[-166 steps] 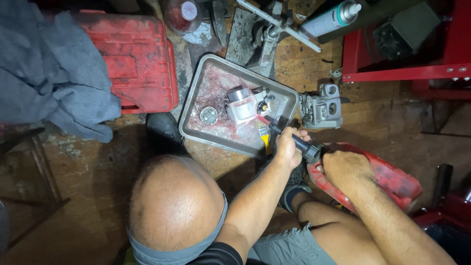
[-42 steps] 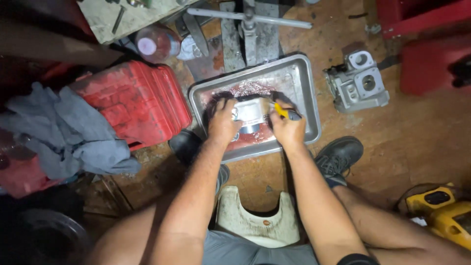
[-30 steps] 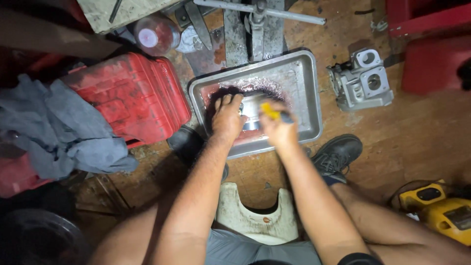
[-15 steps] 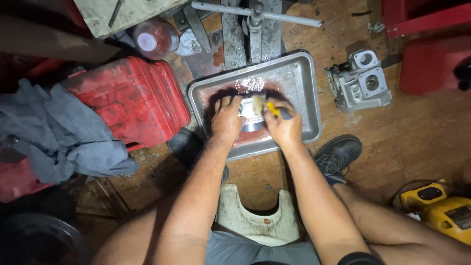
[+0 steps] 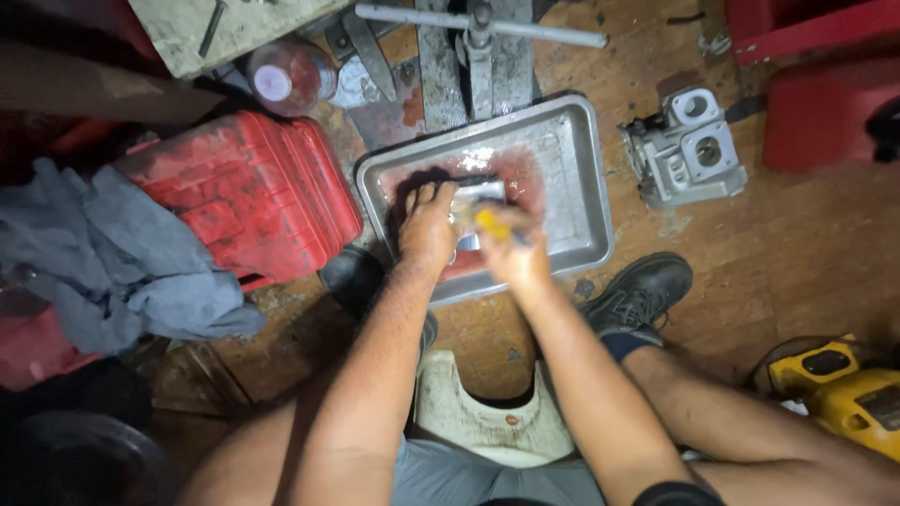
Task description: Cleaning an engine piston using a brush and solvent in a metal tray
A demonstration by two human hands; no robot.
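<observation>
Metal part (image 5: 473, 201) clamped by both hands (image 5: 469, 239) in tray (image 5: 581, 178), red case (image 5: 253, 197) beside.

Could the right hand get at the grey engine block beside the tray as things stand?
Probably yes: the engine block sits in the open right of the tray, nothing between. But the right hand grips a yellow-handled tool.

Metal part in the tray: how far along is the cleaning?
Done: reddish liquid pools in the shallow metal tray. In hand: the left hand steadies the small silver metal part while the right hand works a yellow-handled tool on it. Left: the grey cast housing sits untouched on the floor.
</observation>
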